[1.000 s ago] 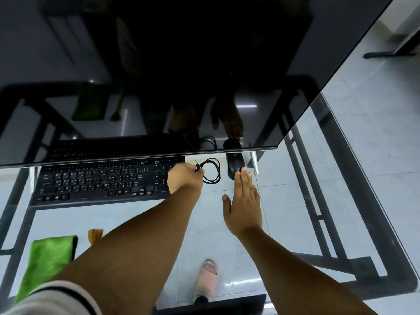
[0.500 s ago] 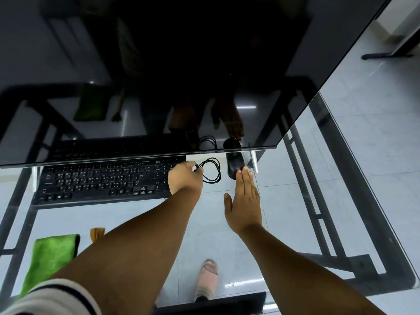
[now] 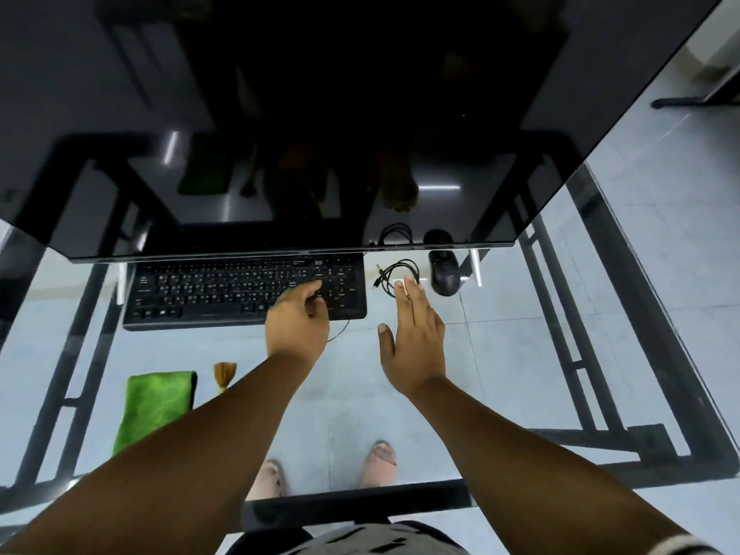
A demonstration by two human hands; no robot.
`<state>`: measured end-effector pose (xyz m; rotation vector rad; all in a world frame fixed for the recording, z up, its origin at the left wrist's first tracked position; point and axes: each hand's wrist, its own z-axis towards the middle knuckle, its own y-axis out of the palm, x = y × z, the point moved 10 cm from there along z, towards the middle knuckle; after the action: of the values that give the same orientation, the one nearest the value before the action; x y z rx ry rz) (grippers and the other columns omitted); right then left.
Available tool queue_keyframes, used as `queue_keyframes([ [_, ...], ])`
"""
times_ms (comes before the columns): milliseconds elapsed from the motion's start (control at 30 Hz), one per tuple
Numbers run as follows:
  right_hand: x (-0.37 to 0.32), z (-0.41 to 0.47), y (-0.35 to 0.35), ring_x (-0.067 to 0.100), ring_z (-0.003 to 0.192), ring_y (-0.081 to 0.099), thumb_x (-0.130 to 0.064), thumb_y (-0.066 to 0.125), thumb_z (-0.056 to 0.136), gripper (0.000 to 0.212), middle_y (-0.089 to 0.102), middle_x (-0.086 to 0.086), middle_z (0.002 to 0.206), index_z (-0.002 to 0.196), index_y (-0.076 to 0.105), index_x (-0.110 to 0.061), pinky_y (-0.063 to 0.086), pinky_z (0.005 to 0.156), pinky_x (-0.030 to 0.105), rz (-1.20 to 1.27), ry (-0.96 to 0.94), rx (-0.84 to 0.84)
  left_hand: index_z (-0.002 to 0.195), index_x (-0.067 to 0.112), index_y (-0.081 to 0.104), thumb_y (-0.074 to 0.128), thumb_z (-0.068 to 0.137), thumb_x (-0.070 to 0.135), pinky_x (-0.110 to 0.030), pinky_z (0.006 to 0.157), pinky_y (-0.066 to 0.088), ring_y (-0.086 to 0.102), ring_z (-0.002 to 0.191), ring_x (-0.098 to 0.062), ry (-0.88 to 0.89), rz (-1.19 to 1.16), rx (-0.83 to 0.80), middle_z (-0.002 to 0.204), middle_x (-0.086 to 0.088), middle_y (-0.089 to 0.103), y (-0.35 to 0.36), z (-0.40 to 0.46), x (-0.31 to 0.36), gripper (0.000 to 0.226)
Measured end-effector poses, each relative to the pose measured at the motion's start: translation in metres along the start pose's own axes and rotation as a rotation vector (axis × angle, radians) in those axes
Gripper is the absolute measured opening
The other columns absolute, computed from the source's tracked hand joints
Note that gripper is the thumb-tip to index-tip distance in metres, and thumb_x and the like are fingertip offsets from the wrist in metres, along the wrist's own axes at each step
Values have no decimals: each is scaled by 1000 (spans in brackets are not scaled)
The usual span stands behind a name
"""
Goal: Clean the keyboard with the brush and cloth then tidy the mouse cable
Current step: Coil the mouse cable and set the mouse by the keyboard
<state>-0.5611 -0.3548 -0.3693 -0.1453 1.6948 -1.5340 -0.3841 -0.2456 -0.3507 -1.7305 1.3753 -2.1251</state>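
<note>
Keyboard (image 3: 244,288) left of the coiled mouse cable (image 3: 396,274) is lying under the left hand (image 3: 298,320), fingers curled, seemingly pinching a thin cable, while the right hand (image 3: 414,342), fingers straight and together, is steadying that coil beside the mouse (image 3: 443,274).

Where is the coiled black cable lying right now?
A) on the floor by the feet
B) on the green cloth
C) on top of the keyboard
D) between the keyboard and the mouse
D: the cable lies in loops on the glass desk, with the keyboard on its left and the mouse on its right.
</note>
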Motion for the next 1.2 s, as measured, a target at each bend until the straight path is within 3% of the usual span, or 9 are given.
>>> queue_keyframes([
  [133,-50,-3,13,16,147,19,-29,47,92,64,21,0,161,152,27,-16,27,113,38,19,-46,-5,121,23,64,56,90,16,-33,86,51,63,100,-16,-16,26,41,115,1,66,-52,-10,-47,33],
  [267,-94,-9,37,17,139,32,-29,48,93,58,34,-1,153,148,34,-18,36,107,41,64,-26,-57,125,20,60,60,89,18,-40,92,51,58,113,-21,-102,32,82,118,-3,64,-108,-21,-102,36],
  [467,-154,-30,75,22,122,51,-31,54,91,53,43,-1,139,141,42,-18,47,96,40,73,-81,-140,134,14,48,67,85,33,-46,103,40,44,126,-30,-253,169,80,133,-9,52,-175,-27,-171,56],
  [633,-175,-58,117,25,94,61,-52,56,88,41,55,-2,116,113,45,-21,51,76,35,103,126,-300,136,8,42,71,77,53,-43,98,45,50,121,-30,-376,182,-75,136,-13,45,-198,-33,-224,80],
  [833,-182,-82,132,22,86,60,-64,56,82,45,62,-2,91,91,44,-22,45,66,30,-85,237,-459,112,14,51,75,70,60,-32,77,45,56,100,-22,-401,252,-304,103,0,50,-180,-45,-232,67],
  [967,-182,-86,137,19,82,61,-51,59,84,32,63,-1,87,87,55,-20,51,66,30,-108,286,-525,95,13,51,80,67,54,-29,61,41,54,79,-19,-463,276,-341,83,3,55,-174,-48,-234,57],
  [1067,-180,-85,136,18,76,60,-41,57,84,23,61,-1,82,81,55,-19,45,57,27,-85,314,-516,73,13,56,82,65,52,-26,49,39,59,66,-19,-522,257,-354,71,-1,61,-172,-48,-238,48],
  [1200,-174,-83,126,17,70,58,-37,54,86,21,61,-1,78,82,54,-16,41,52,26,-20,348,-449,73,13,56,79,72,43,-27,52,39,59,70,-19,-532,254,-363,72,-1,60,-168,-48,-232,38],
])
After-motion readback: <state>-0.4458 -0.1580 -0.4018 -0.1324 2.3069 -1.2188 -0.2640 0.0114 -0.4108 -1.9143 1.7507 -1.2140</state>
